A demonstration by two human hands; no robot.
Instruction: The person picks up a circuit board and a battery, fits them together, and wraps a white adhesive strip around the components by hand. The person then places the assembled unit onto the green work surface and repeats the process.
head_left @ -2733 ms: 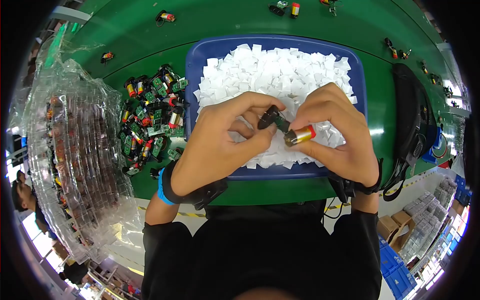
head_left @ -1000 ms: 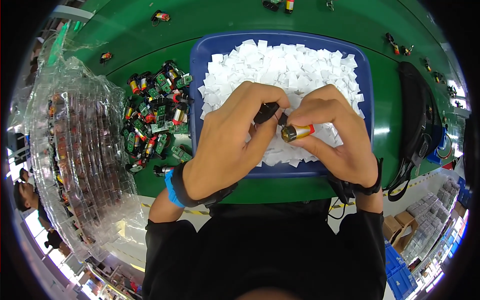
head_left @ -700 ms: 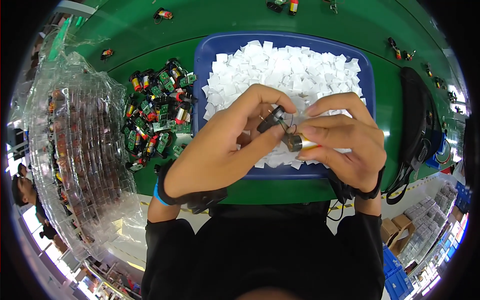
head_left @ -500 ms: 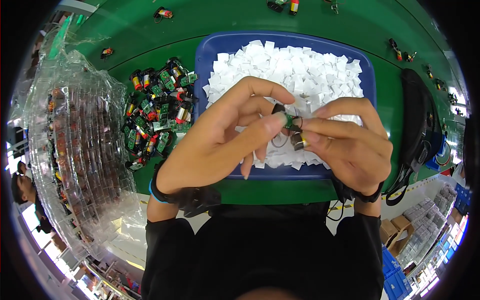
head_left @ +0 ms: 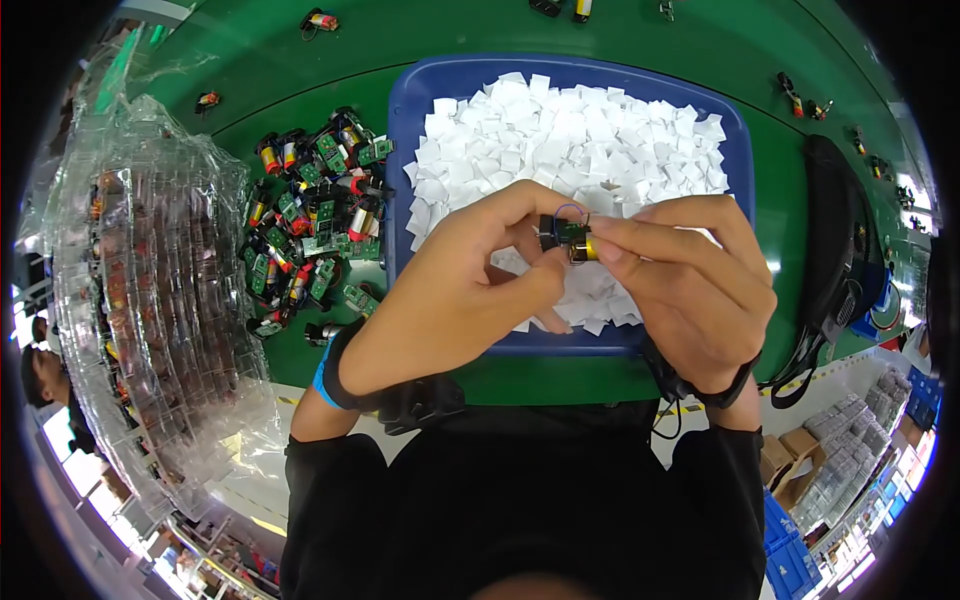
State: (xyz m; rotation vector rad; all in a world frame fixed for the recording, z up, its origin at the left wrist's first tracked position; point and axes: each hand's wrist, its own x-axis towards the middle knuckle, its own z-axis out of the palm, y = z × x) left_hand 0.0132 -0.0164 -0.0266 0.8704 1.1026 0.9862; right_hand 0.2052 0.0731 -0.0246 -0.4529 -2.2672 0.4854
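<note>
Between my two hands is a small wired circuit board assembly, with a dark part at its left end and a yellow battery cell at its right. The thumb and fingers of my left hand pinch the dark end. My right hand grips the other side by the board and cell with thumb and forefinger. A thin wire loops above the board. Both hands are over a blue tray filled with small white paper squares. Fingers partly cover the assembly.
Left of the tray lies a heap of similar battery-and-board assemblies. Beyond it stand stacked clear plastic blister trays. A black pouch lies at the right on the green table. Loose assemblies are scattered along the far side.
The assembly has turned, so its yellow cell now shows beside the board. My left hand has shifted slightly lower and its fingers have closed in around the dark end.
</note>
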